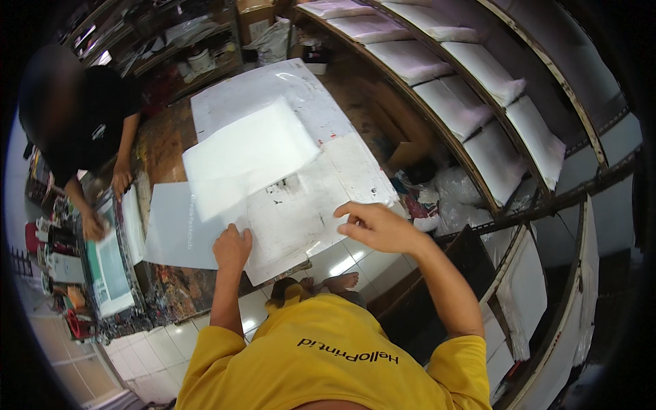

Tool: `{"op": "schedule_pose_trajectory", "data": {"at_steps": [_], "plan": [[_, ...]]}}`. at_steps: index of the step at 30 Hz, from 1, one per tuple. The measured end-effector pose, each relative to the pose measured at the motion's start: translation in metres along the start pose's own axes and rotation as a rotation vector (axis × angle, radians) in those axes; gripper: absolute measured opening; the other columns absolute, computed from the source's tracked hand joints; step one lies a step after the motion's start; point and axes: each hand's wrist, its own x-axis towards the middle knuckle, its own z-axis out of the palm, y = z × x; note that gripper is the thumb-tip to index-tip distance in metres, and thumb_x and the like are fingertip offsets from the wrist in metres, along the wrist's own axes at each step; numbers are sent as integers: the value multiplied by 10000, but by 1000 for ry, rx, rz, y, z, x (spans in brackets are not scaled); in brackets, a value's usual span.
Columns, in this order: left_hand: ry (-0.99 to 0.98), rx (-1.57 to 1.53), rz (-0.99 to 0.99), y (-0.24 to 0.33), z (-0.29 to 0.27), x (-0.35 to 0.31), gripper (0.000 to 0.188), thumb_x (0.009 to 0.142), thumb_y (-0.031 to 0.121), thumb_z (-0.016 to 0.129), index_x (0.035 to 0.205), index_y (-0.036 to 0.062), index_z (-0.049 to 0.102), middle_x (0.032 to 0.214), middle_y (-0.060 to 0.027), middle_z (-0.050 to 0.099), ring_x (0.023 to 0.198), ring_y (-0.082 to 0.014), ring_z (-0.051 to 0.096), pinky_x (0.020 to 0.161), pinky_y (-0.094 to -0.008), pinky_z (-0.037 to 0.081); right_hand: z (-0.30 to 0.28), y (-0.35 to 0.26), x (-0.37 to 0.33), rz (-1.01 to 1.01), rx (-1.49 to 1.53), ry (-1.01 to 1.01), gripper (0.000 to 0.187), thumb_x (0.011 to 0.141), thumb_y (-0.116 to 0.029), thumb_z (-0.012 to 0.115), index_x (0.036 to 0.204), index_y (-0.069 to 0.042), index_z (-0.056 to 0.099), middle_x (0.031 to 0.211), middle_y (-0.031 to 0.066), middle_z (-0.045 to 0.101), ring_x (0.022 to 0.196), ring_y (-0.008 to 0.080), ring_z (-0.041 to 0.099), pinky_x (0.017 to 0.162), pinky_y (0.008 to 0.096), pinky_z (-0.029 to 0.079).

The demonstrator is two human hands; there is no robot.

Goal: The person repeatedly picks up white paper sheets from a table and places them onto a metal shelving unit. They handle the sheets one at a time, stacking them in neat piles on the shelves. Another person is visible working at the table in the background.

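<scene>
My left hand (233, 247) is closed at the near right corner of a grey plastic sheet (174, 225) with a line of pale print, and its fingertips are partly hidden. Behind that sheet lies a stack of translucent white sheets (249, 154), which partly overlaps it. Both rest on a large white board (301, 225), stained and scuffed, that covers much of the wooden table. My right hand (376, 225) hovers by the board's right edge, its fingers bent and apart, with nothing seen in them.
At the left a person in black has both hands on a screen-printing frame (113, 260) with a green area. Racks at the right hold stacked white sheets (451, 102). Clear plastic bags (458, 195) lie below them. A paint-stained table edge (178, 290) faces me.
</scene>
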Motion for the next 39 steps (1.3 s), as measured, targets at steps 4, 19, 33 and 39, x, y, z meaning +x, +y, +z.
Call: {"op": "schedule_pose_trajectory", "data": {"at_steps": [4, 19, 33, 39], "plan": [[-98, 64, 83, 11, 9, 14, 308, 891, 300, 574, 859, -1, 630, 811, -213, 685, 739, -412, 670, 710, -497, 536, 39, 32, 10, 34, 118, 17, 344, 923, -291, 626, 1155, -38, 605, 884, 190, 683, 813, 319, 663, 758, 383, 516], [-82, -191, 471, 81, -12, 5, 187, 799, 153, 611, 773, -29, 645, 685, -240, 649, 643, -433, 644, 618, -520, 500, 98, 69, 70, -107, 170, 159, 425, 909, -361, 627, 1170, -30, 574, 759, 163, 658, 635, 256, 663, 600, 394, 532], [-297, -917, 909, 218, -83, -37, 182, 876, 97, 673, 755, -10, 590, 608, -96, 562, 496, -201, 509, 494, -351, 423, -78, 81, -60, 187, -182, 397, 209, 818, -160, 587, 989, -41, 598, 954, 128, 635, 883, 258, 615, 744, 393, 499], [-202, -783, 874, 198, -32, -12, 246, 897, 127, 646, 732, -23, 541, 607, -120, 517, 529, -239, 482, 524, -367, 395, -238, -11, -242, 594, -150, 841, 268, 895, -235, 595, 1125, -106, 642, 1045, 29, 643, 948, 137, 569, 793, 312, 485]]}}
